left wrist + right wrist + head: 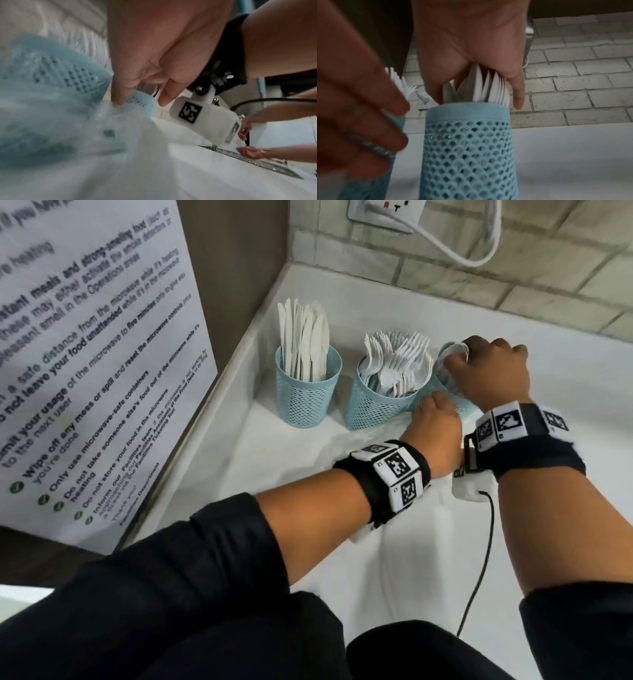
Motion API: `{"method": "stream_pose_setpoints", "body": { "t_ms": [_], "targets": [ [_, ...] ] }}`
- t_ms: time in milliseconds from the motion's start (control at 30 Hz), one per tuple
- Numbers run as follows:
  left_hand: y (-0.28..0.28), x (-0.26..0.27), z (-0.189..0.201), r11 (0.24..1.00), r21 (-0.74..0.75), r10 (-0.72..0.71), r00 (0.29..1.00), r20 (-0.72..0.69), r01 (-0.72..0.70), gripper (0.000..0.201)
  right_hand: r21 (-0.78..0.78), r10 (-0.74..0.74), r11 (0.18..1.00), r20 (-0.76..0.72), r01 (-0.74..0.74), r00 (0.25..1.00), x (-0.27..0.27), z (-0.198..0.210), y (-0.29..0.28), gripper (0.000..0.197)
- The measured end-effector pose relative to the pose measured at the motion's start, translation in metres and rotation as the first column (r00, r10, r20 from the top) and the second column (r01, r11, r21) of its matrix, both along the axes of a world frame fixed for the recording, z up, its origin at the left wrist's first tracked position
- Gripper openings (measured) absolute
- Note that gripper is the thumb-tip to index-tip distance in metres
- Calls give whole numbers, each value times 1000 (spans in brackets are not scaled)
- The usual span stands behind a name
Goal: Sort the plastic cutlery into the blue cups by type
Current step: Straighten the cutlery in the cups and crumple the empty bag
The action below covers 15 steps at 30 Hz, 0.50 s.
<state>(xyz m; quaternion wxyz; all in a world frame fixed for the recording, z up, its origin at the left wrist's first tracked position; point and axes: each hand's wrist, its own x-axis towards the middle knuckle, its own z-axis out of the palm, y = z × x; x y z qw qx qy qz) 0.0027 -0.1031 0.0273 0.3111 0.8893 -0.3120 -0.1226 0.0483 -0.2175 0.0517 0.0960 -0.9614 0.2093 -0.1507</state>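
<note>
Three blue mesh cups stand in a row on the white counter. The left cup (308,402) holds white knives (305,340) and the middle cup (373,412) holds white forks (400,361). My hands cover most of the right cup (464,405) (467,155). Over its mouth my right hand (457,361) (476,97) grips a bundle of white spoons (452,350) (481,86), whose lower ends sit inside the cup. My left hand (433,407) (397,121) has its fingers fairly straight against that cup's left side, between it and the fork cup.
A wall with a printed notice (85,354) rises at the left. A tiled wall with a socket and white cable (455,248) runs behind. A black cable (479,577) trails across the counter. In the left wrist view another person's hands (254,152) are at the far right.
</note>
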Motion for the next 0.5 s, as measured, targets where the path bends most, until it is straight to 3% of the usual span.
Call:
{"method": "stream_pose_setpoints", "body": {
  "t_ms": [133,267,400,500],
  "targets": [
    [-9,5,-13,992,-62,94,980,-173,-106,90,23,111,994,-119,-109,987,1,2,-9,74],
    [-15,15,-19,971,-112,168,935,-311,-211,93,-54,144,988,-26,-145,989,-1,-4,-10,79],
    [-18,27,-26,944,-167,215,913,-348,-286,98,5,180,984,34,-180,983,-7,3,0,69],
    [-24,32,-36,927,-188,247,905,-345,-325,106,72,162,984,34,-164,986,-9,7,5,40]
  ]
}}
